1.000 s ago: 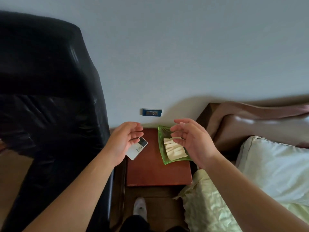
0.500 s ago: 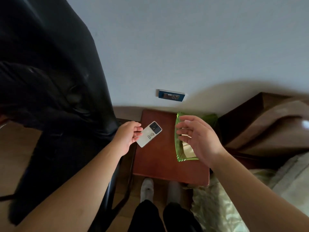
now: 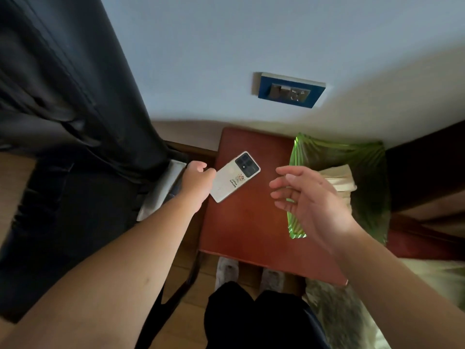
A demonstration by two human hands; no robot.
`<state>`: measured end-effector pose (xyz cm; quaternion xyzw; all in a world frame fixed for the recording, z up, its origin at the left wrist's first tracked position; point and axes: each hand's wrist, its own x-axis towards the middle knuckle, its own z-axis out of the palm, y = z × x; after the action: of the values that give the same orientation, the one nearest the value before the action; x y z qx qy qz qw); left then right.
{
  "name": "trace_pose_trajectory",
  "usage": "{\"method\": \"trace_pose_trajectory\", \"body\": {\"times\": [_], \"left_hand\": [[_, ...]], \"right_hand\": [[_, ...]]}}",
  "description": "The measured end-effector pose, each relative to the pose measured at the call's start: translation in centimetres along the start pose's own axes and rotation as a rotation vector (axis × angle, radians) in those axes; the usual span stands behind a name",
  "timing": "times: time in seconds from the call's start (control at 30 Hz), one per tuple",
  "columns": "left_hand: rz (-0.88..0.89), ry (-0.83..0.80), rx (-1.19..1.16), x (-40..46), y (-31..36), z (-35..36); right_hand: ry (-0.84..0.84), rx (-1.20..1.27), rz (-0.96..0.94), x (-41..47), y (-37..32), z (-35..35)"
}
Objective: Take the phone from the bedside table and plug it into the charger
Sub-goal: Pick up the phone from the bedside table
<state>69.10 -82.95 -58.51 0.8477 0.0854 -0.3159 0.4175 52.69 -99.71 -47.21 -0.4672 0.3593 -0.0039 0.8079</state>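
A white phone (image 3: 235, 176) with a dark camera block and a small sticker shows its back, held at its lower end by my left hand (image 3: 197, 183) over the left part of the reddish-brown bedside table (image 3: 246, 230). My right hand (image 3: 308, 200) hovers open over the table's right side, fingers spread, holding nothing. A blue wall plate with a socket (image 3: 290, 89) sits on the wall above the table. No charger or cable is visible.
A green tray (image 3: 362, 159) with pale folded items stands on the table's right part. A black chair draped in dark cloth (image 3: 75, 122) fills the left. Bed and headboard (image 3: 427, 177) lie to the right. My feet (image 3: 249, 273) stand in front of the table.
The view has tilted down and closer to the table. My left hand keeps holding the phone and has moved slightly right over the table; my right hand stays open.
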Motion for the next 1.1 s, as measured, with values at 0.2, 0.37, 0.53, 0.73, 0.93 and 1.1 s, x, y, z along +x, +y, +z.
{"method": "trace_pose_trajectory", "body": {"times": [0.2, 0.37, 0.53, 0.73, 0.93, 1.1], "left_hand": [[0.059, -0.056, 0.263, 3.1, -3.0, 2.0], [0.130, -0.048, 0.507, 4.1, -3.9, 3.0], [0.122, -0.069, 0.552, 4.9, -3.5, 3.0], [0.173, -0.095, 0.644, 4.0, -2.7, 2.6], [0.184, -0.213, 0.594, 2.0, -2.1, 1.2], [-0.013, -0.291, 0.262, -1.2, -0.5, 1.7]], "right_hand": [[0.014, -0.008, -0.025, 2.1, 1.1, -2.2], [0.044, -0.014, 0.000, 3.3, 1.5, -2.6], [0.057, -0.003, 0.017, 4.1, 1.8, -2.2], [0.040, 0.003, 0.044, 4.0, 1.8, -1.1], [0.032, 0.004, 0.046, 2.8, 0.6, -0.2], [0.058, -0.012, 0.038, 0.9, -1.1, -0.5]]}}
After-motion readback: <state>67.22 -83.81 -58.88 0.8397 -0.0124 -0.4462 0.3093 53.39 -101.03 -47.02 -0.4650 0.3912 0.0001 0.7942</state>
